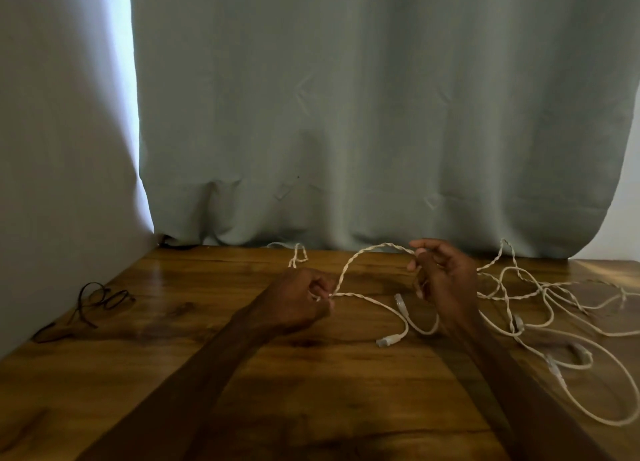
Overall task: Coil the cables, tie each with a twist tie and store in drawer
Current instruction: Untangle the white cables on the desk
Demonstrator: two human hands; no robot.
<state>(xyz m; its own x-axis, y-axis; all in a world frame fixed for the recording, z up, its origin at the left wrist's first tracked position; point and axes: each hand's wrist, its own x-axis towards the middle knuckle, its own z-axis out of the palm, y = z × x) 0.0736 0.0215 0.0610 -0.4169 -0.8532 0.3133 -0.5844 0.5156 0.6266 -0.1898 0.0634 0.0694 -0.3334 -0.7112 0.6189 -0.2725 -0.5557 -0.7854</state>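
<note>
White twisted cord makes up the cables, and the count is hard to fix: a held cable [367,252] runs between two hands, and a loose tangle [540,287] of the same cord sprawls over the right half of the wooden table [311,374]. How many separate cables are in that tangle cannot be told. Five pale plugs [382,342] show, two near the middle of the table and three on its right side.

One left hand [301,304], above the middle of the table, has its fingers curled tight and pinches the held cable at their tips. One right hand [446,277], nearer the table's far edge, pinches the same cord between thumb and forefinger with the other fingers loosely bent. The cord arches up between the two hands, clear of the table.

One small heap of dark thin strands [104,297] lies at the table's left edge. One grey-green curtain [346,114] hangs down to the table's far edge.
</note>
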